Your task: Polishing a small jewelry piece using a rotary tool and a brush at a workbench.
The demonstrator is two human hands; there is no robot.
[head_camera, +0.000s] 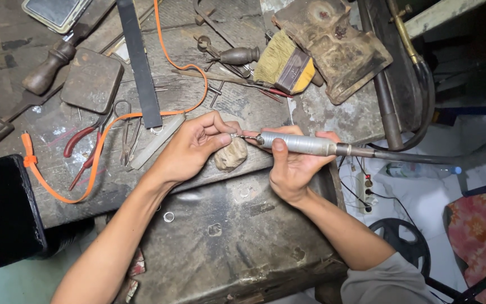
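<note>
A small metal piece (233, 135), too small to be identified, is pinched between the thumb and fingertips of the left hand (192, 147) at the centre of the frame, just above a worn bench peg (230, 155). The rotary handpiece (299, 144) is gripped by the closed fingers of the right hand (293, 166), and its bit is held against the piece. A slip is judged possible: if the bit were to skate off so small a surface, the left fingertips (225, 128), which lie touching the piece, could be nicked, or the piece could be thrown onto the cluttered bench (243, 101). Red-handled pliers (82, 149) lie at the middle left.
</note>
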